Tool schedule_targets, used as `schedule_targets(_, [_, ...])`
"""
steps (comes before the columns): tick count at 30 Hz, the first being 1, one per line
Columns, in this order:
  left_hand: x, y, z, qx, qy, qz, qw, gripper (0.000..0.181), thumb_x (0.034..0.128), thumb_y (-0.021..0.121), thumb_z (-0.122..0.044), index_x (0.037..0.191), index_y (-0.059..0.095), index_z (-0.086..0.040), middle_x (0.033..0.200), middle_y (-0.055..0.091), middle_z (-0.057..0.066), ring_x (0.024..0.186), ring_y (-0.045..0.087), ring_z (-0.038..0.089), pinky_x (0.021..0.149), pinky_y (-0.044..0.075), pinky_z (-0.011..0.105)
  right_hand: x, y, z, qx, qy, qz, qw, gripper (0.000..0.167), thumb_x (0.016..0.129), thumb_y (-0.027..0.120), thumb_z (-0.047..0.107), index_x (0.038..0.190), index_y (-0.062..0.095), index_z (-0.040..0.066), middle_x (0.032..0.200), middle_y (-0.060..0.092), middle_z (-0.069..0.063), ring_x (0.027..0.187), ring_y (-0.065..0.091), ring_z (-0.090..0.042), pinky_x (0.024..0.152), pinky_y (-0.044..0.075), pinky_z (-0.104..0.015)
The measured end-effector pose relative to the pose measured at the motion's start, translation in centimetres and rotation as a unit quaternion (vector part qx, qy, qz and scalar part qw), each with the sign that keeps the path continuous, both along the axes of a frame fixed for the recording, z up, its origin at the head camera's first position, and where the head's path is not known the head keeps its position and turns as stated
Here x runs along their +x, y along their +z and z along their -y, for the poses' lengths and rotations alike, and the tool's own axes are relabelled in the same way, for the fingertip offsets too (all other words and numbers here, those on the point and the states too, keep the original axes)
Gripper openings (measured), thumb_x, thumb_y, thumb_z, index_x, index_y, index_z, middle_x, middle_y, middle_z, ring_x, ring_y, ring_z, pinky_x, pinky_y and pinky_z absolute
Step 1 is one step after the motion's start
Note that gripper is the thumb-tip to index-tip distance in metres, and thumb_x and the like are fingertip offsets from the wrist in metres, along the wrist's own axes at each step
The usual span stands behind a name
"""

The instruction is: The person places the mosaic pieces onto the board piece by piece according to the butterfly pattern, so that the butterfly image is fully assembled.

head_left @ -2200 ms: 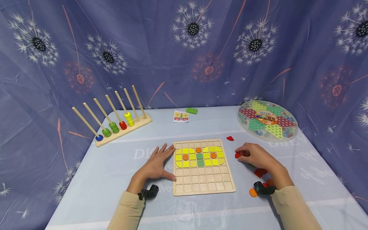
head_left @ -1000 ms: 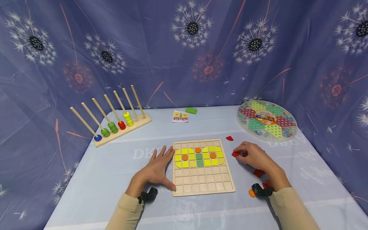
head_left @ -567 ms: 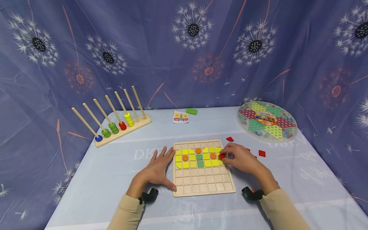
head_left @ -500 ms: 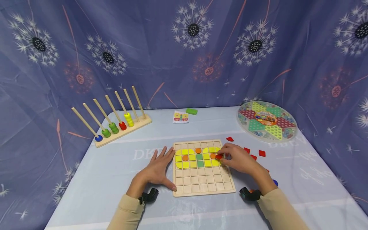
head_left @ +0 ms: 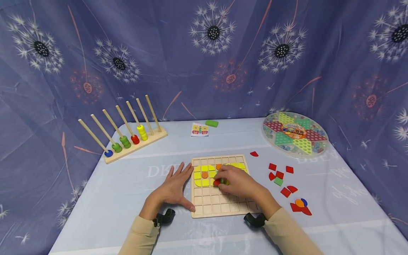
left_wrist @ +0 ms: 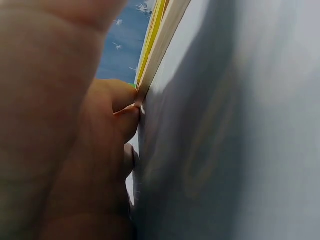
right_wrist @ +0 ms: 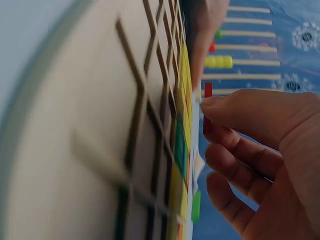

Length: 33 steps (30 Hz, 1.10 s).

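Observation:
A wooden grid board (head_left: 225,209) lies mid-table, its upper rows filled with yellow, orange and green tiles. The left hand (head_left: 173,186) lies spread on the table, thumb and fingertips touching the board's left edge; the left wrist view shows this hand (left_wrist: 85,135) against the wooden edge. Over the board's middle, the right hand (head_left: 239,182) pinches a red curved tile (head_left: 216,182), partly covering the tiles beneath. In the right wrist view, the right hand (right_wrist: 265,150) grips the red tile (right_wrist: 207,107) between thumb and finger, held off the board surface.
Loose red pieces (head_left: 285,192), a green square (head_left: 278,181) and an orange disc (head_left: 299,203) lie right of the board. A bead rack (head_left: 137,145) stands back left. Behind are a butterfly card (head_left: 199,130), a green block (head_left: 211,123) and a round star-pattern board (head_left: 294,134).
The right hand has picked up the red tile on the right and carried it left over the board's middle, uncovering the loose pieces. The left hand's thumb has slid slightly down the board's edge.

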State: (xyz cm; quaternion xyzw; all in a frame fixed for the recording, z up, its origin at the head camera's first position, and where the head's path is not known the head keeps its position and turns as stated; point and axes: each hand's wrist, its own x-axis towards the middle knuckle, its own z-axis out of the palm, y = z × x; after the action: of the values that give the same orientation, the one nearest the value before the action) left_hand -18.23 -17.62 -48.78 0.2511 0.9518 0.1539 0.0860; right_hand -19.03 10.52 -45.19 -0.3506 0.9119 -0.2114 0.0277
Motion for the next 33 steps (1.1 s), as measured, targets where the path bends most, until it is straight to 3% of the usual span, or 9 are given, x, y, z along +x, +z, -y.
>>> schedule_targets(11, [0.0,0.0,0.0,-0.002,0.005,0.004,1.0,0.149,0.039,0.067,-0.089,0.155,0.014,-0.013,0.161,0.006,-0.001,0.145,-0.003,0.024,0.114,-0.003,0.052,0.8,-0.8,4.0,0.008,0.058,-0.021,0.9981,0.018,0.085,0.071,0.02,0.103,0.075,0.022,0.105,0.059,0.012,0.099,0.054,-0.009,0.09,0.047,-0.03])
schedule_targets(17, [0.0,-0.2,0.1,0.001,0.0,0.002,1.0,0.149,0.0396,0.065,-0.09,0.155,0.014,-0.012,0.161,0.006,-0.001,0.145,-0.002,0.024,0.114,-0.003,0.053,0.8,-1.1,5.1,0.003,0.087,-0.03,0.9957,0.013,0.086,0.071,0.017,0.098,0.076,0.021,0.095,0.057,0.012,0.086,0.05,-0.006,0.078,0.046,-0.023])
schedule_targets(33, [-0.1,-0.1,0.2,0.013,-0.009,-0.004,0.9999,0.147,0.0414,0.068,-0.088,0.155,0.015,-0.011,0.161,0.007,0.001,0.145,-0.001,0.027,0.113,-0.003,0.054,1.0,-1.3,5.9,0.012,0.088,-0.026,0.9957,0.017,0.089,0.07,0.024,0.105,0.076,0.022,0.098,0.053,0.012,0.089,0.047,-0.005,0.077,0.045,-0.02])
